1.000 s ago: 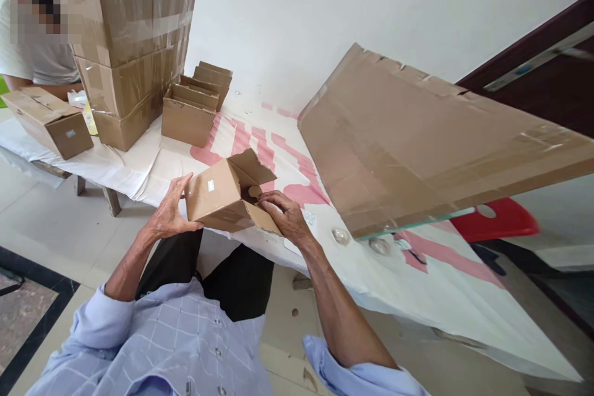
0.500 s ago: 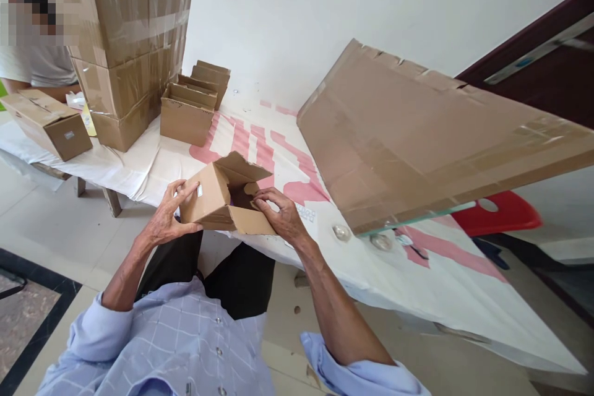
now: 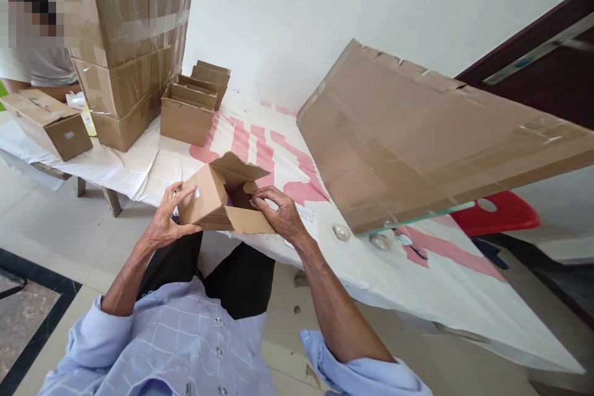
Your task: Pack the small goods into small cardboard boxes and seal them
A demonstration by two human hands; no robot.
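A small brown cardboard box point(image 3: 211, 192) lies on its side at the near edge of the table, its open end facing right with the flaps spread. My left hand point(image 3: 167, 216) grips its closed left end, thumb below and fingers on top beside a small white label point(image 3: 197, 192). At the open end, my right hand point(image 3: 278, 210) pinches a cardboard flap with the fingertips partly inside the mouth. A bit of purple shows inside the box; the rest of the contents is hidden.
Taped cartons point(image 3: 130, 68) are stacked at the back left, near a closed box point(image 3: 49, 124) and a seated person point(image 3: 39, 65). Open boxes point(image 3: 188, 114) stand behind mine. A large cardboard-covered panel point(image 3: 417, 136) leans at right, above small clear-wrapped items point(image 3: 342, 232) on the white cloth point(image 3: 464, 297).
The box has shifted very slightly left in my hands, and a little more purple shows inside. Both hands keep nearly the same hold.
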